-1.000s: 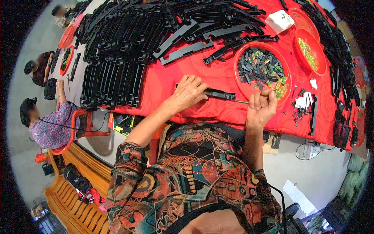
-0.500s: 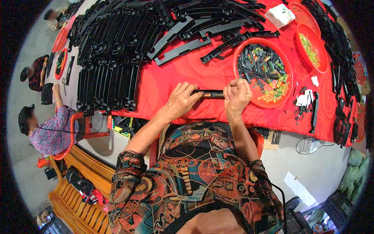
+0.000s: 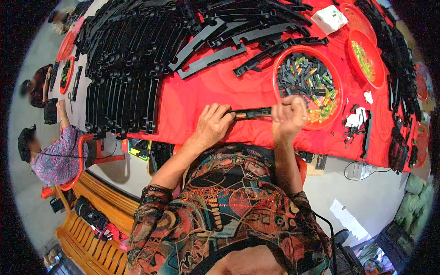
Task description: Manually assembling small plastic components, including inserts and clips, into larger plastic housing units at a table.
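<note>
Both hands hold one curved black plastic strip over the red cloth, just beside the red bowl of small parts.

The left hand lies palm down on the red tablecloth, its fingers closed over the left end of the black plastic strip. The right hand is curled in a fist-like grip at the strip's right end; whether it also pinches a small part cannot be told. The strip lies nearly level between the two hands, near the table's front edge. The red bowl, filled with small black, green and yellow pieces, sits just beyond the right hand. Stacks of black strips lie to the left, loose strips farther back. A second red bowl sits at right.
</note>
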The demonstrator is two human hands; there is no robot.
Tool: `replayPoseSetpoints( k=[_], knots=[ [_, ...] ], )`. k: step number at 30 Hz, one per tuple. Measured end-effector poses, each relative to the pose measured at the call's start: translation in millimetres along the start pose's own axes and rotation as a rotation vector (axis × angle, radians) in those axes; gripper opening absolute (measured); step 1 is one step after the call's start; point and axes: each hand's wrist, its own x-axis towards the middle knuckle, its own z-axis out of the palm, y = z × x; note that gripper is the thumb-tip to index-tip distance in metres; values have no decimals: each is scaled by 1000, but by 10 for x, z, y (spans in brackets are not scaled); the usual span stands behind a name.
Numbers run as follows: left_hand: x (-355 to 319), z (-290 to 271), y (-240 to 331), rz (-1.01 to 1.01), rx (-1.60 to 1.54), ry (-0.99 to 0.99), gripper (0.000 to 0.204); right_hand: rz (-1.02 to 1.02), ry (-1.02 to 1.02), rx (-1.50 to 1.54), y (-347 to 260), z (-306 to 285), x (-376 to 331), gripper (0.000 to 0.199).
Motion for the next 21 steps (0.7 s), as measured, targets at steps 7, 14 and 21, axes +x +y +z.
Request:
replayPoseSetpoints(
  k=[7,14,21],
  knots=[
    [11,-26,-13,19,-41,-13,15,-367,-153,-1149,-683,-162,491,5],
    [37,10,1,4,-12,-35,17,-322,-457,-1899,-429,-386,503,15],
    [51,-9,13,-7,-44,-83,23,-299,-430,-1907,-332,-455,532,16]
  ],
)
